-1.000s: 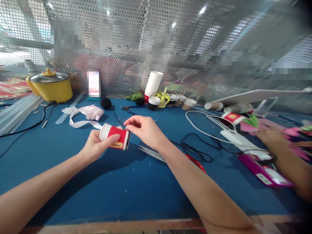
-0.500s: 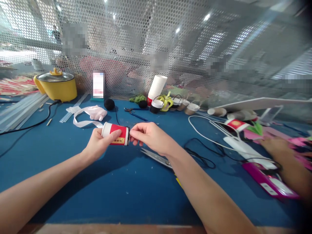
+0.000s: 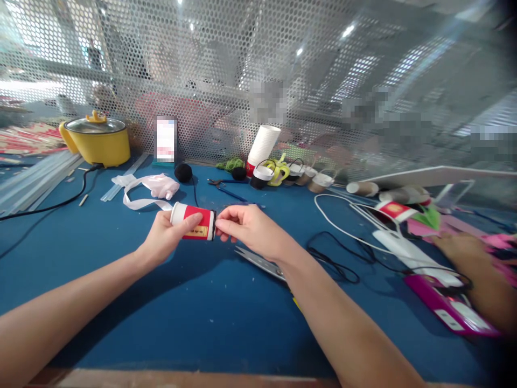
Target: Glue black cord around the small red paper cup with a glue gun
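Change: since a second earlier the right hand [image 3: 249,229] had dropped from the cup's upper edge to its right end, and the scissors' red handle had slipped behind the forearm.
Cup [image 3: 193,221]: a paper cylinder, red with white rim and a yellow label, lay on its side, held just above the table.
Left hand [image 3: 165,238]: was closed around the cup, thumb across the red wall.
Right hand: its fingertips were pinched together at the cup's dark right end; what they pinched could not be told.
Table [image 3: 181,318]: was a blue, matte, speckled surface with a wooden front edge.
Screen [image 3: 226,81]: a perforated metal sheet with round holes stood behind the table, blurred shapes beyond it.
Pot [image 3: 97,141]: yellow, glossy, glass-lidded, stood far left.
Cups [image 3: 262,145]: a tilted white stack stood by the screen.
Scissors [image 3: 262,262]: steel blades lay flat near the right wrist.
Cables [image 3: 339,258]: thin black and white loops lay to the right.
Other hand [image 3: 464,248]: rested on pink things at far right.
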`<state>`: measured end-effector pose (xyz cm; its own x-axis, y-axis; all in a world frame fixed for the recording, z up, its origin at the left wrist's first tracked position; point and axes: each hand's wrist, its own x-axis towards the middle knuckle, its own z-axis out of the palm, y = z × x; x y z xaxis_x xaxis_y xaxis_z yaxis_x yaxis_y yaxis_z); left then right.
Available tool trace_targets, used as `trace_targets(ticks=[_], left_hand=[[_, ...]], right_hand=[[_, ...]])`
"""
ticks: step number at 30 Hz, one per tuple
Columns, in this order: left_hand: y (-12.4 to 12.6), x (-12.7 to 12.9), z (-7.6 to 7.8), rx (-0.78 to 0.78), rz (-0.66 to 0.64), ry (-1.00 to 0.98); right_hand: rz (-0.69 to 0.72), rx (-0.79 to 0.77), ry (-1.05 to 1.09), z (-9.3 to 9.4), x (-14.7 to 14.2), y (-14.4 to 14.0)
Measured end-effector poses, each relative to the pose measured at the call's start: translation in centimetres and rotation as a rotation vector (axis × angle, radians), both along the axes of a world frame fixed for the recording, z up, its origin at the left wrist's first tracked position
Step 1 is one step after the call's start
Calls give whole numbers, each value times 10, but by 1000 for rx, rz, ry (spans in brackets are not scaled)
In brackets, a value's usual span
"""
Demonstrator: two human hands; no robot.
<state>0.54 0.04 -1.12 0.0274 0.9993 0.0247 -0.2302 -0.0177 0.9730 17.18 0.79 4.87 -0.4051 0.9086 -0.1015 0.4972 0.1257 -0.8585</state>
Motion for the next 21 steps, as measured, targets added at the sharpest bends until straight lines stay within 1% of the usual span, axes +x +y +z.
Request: trace_targets(ticks=[3,6,9,12,14,16,18,19,21], left_hand=[[1,0,-1,5,8,22],[1,-1,-1,64,28,76],[0,-3,-3,188,39,158],[1,-6,-4,352,34,275],[1,-8,-5,449,3,347],[2,-9,-4,504,-59,397],[3,-10,-3,507,-131,429],[3,-9,-2,483,-167,434],[4,-9,-1,376,-236,401]], right_hand=[[5,11,5,0,0,0],[8,-6,40,0,2,1],[15,-68,96,-1,4,4],[7,-168,231,-4,6,10],[-21,-226,330,-6,7,14],[-53,-269,385,-10,9,16],[-81,-289,414,-14,10,16],[-94,-289,430,-17,11,15],[-117,-273,457,-22,11,13]])
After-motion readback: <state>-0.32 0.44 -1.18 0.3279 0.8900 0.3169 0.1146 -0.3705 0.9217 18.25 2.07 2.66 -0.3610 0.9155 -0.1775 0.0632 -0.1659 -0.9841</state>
